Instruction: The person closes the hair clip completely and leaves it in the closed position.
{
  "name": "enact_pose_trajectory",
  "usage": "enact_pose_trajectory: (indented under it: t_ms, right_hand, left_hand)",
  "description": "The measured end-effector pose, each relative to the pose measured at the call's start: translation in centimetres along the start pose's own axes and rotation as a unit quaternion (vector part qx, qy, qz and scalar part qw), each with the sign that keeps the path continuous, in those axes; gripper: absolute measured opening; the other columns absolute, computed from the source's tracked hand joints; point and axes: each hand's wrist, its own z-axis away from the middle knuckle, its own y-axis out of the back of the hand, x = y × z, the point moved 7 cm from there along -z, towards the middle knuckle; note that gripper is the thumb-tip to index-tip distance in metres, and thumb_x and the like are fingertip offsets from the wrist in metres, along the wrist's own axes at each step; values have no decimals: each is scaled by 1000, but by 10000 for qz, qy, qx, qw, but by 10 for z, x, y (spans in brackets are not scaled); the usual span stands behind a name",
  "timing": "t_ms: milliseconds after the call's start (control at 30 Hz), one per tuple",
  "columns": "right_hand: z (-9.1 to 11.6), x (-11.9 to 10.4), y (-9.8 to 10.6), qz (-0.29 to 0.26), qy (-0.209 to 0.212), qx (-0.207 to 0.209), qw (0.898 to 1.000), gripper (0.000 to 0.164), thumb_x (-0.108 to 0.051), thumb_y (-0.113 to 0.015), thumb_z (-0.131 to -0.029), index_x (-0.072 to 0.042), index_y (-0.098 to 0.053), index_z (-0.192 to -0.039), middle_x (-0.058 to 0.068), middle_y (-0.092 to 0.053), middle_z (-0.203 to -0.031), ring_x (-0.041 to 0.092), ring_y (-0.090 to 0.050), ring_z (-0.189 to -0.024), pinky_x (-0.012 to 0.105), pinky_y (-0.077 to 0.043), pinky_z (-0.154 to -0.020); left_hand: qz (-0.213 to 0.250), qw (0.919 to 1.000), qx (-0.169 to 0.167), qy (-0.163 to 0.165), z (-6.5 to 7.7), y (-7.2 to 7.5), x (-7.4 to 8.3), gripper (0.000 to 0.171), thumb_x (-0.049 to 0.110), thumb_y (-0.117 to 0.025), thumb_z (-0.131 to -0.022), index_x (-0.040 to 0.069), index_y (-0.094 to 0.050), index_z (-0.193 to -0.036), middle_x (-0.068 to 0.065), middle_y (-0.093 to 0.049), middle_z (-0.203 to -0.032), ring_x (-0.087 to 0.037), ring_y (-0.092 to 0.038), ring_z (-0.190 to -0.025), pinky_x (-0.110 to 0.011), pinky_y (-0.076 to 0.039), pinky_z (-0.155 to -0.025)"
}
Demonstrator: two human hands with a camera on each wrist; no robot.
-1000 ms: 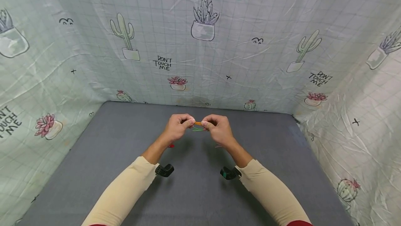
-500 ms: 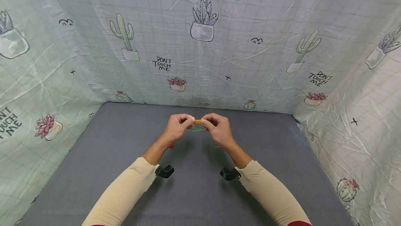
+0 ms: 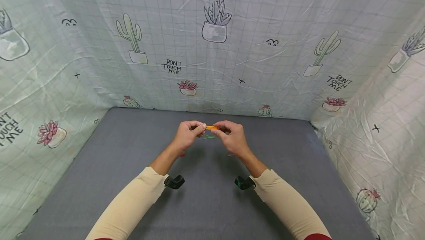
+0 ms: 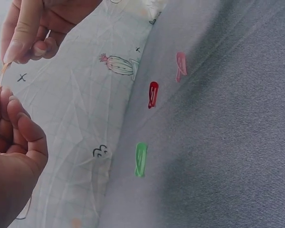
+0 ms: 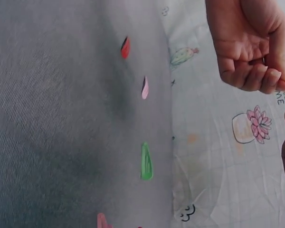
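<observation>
Above the far part of the table, an orange snap hair clip [image 3: 210, 127] spans the space between both hands. My left hand [image 3: 187, 135] pinches its left end between thumb and index finger. The right hand [image 3: 231, 137] has thumb and index finger at the other end, with the clip between them. In the left wrist view, the clip [image 4: 3, 73] is a thin curved strip running between the fingertips of the two hands. A green snap hair clip [image 3: 209, 137] lies on the table beyond and below the hands.
On the grey table [image 3: 212, 203] lie a red hair clip [image 4: 153, 94] and a pink one [image 4: 181, 65], mostly hidden by the arms in the head view. Another pinkish clip [image 5: 102, 221] shows at the right wrist view's bottom edge. A cactus-print curtain [image 3: 212, 66] surrounds the table.
More of the orange clip shows between the hands, and it now appears as parted strips. The right thumb has shifted slightly down from it; the arms have barely moved.
</observation>
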Motion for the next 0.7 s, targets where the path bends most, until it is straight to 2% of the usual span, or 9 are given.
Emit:
enact_pose_trajectory:
  t_ms: [100,200,433,700]
  right_hand:
    - [1,1,0,198,214,50,9996,13,-8,-82,-88,-1,-79,-100,13,-78,-91,23,-72,-74,32,-60,-72]
    - [2,5,0,194,212,50,9996,12,-8,-82,-88,-2,-80,-98,13,-79,-90,23,-72,-73,30,-60,-70]
    - [4,14,-1,-127,-242,-146,9995,13,-10,-80,-90,-2,-80,-100,13,-79,-88,16,-72,-71,24,-57,-66]
    - [7,25,-4,-446,-801,-336,9952,13,-9,-80,-91,0,-79,-100,15,-77,-84,15,-70,-70,23,-57,-65]
  left_hand:
    - [-1,10000,18,74,0,0,-4,24,16,-67,-103,-7,-74,-99,7,-66,-75,-18,-64,-78,-25,-55,-76]
    - [-77,10000,-41,21,1,0,-7,25,18,-67,-103,-6,-75,-102,5,-68,-78,-18,-65,-80,-26,-55,-77]
    - [-457,9974,-323,-459,3,0,-1,21,17,-72,-100,-3,-77,-106,-6,-72,-89,-14,-63,-79,-26,-54,-74]
    - [-1047,9901,-399,-848,3,1,-3,15,19,-76,-97,6,-82,-102,-10,-76,-96,-12,-65,-79,-24,-54,-72]
